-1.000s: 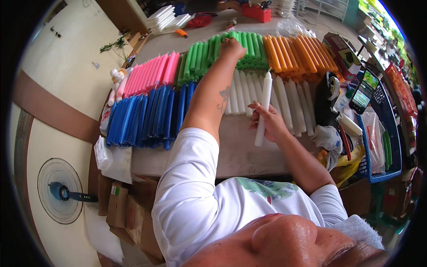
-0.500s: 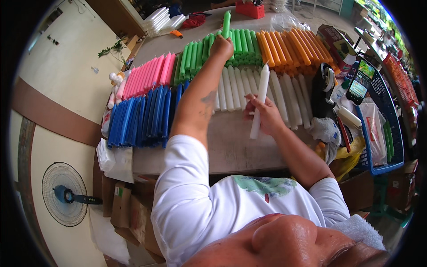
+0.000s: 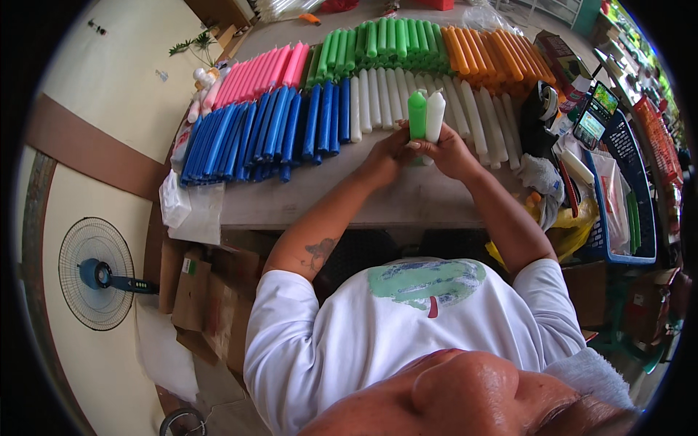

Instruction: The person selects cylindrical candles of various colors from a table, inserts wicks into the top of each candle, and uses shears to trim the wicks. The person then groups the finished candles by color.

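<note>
Right at the centre of the frame, slightly above middle, a green candle (image 3: pixel 417 116) and a white candle (image 3: pixel 435 118) stand upright side by side, tips up. The left hand (image 3: pixel 391 155) is curled in at the green one, some of its fingers hidden; the right hand (image 3: pixel 449 154) grips the white one, thumb lying across the front of the pair.

Just behind them runs a row of white candles (image 3: pixel 377 99), and left of that, the blue candles (image 3: pixel 280 127) in a thick bank. Up to the upper left, pink candles (image 3: pixel 265 73); across the top centre, the green stack (image 3: pixel 385 40); upper right, orange candles (image 3: pixel 494 54). All of it sits on the pale bench (image 3: pixel 349 196).

Out to the right edge now: a lit phone (image 3: pixel 591 125) by a blue basket (image 3: pixel 638 259), with a yellow bag (image 3: pixel 573 238) lower down. Far left, a fan (image 3: pixel 94 275); cardboard boxes (image 3: pixel 190 294) lower left.
</note>
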### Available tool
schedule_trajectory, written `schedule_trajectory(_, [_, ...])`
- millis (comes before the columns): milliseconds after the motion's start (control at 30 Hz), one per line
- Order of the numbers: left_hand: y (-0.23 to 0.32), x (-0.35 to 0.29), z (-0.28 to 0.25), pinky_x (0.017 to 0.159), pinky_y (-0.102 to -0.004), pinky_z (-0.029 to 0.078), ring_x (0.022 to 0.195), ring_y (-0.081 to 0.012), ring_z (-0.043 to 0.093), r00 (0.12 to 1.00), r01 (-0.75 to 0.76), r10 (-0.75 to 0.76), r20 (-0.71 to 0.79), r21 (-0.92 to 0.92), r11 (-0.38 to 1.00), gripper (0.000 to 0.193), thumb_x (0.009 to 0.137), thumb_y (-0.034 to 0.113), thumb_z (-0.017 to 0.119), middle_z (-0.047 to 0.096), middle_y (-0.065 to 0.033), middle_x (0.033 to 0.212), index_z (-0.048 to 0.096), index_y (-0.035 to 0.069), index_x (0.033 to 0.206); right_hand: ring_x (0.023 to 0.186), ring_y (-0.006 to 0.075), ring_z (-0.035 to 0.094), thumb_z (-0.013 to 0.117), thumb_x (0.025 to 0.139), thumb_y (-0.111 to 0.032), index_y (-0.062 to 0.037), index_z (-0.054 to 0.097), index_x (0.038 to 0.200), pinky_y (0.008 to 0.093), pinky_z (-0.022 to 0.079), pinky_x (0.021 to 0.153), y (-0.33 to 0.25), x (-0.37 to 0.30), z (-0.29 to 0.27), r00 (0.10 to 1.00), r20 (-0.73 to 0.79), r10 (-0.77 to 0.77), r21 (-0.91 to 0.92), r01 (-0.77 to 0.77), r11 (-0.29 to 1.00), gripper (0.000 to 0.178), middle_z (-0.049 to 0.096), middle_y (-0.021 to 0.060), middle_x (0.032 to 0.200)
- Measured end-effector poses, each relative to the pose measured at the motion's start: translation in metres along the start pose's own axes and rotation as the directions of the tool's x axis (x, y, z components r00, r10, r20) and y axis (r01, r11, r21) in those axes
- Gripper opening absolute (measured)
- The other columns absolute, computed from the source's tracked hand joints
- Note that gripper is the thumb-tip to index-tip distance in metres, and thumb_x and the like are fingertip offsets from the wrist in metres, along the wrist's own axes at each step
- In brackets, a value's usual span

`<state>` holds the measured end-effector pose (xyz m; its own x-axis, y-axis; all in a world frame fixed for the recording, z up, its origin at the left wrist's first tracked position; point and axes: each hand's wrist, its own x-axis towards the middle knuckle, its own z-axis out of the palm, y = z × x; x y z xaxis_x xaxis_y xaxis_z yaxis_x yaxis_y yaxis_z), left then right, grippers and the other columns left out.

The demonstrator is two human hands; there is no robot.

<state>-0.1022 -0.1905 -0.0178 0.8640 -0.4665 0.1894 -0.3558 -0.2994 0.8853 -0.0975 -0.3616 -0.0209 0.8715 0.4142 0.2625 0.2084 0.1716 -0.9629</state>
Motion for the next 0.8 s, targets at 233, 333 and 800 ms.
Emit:
schedule_trajectory(233, [-0.011, 0.009, 0.001, 0.087, -0.0283, 0.045, 0.099, -0.0120, 0.059, 1.000, 0.021, -0.018, 0.024, -0.152, 0.988, 0.026, 0.093, 0.013, 0.055, 0.066, -0.0066, 0.107, 0.060, 0.007, 0.118, 0.107, 0.0121, 0.054, 0.060, 0.091, -0.009, -0.0066, 0.052, 0.123, 0.0300, 0.047, 0.089, 0.004, 0.003, -0.004, 0.998, -0.041, 0.043, 0.008, -0.043, 0.999, 0.034, 0.057, 0.0045, 0.122])
schedule_trajectory(333, [-0.026, 0.015, 0.000, 0.086, -0.0282, 0.045, 0.095, -0.0113, 0.059, 0.999, -0.024, 0.029, 0.045, -0.118, 0.993, 0.024, 0.093, 0.013, 0.055, 0.067, -0.0051, 0.104, 0.061, 0.007, 0.115, 0.111, 0.0140, 0.054, 0.059, 0.091, -0.009, -0.0065, 0.052, 0.122, 0.0318, 0.046, 0.093, 0.010, 0.002, -0.003, 0.999, -0.052, 0.016, 0.005, -0.016, 1.000, 0.032, 0.056, 0.0057, 0.125])
schedule_trajectory(800, [-0.027, 0.010, 0.005, 0.080, -0.0303, 0.049, 0.090, -0.0149, 0.063, 0.996, -0.078, 0.079, -0.047, 0.022, 0.997, 0.028, 0.089, 0.017, 0.063, 0.067, -0.0093, 0.100, 0.061, 0.006, 0.115, 0.097, 0.0092, 0.056, 0.060, 0.092, -0.017, -0.0055, 0.054, 0.122, 0.0262, 0.047, 0.082, 0.020, -0.003, -0.002, 0.996, -0.082, -0.021, -0.030, 0.019, 0.999, 0.032, 0.061, 0.0032, 0.111])
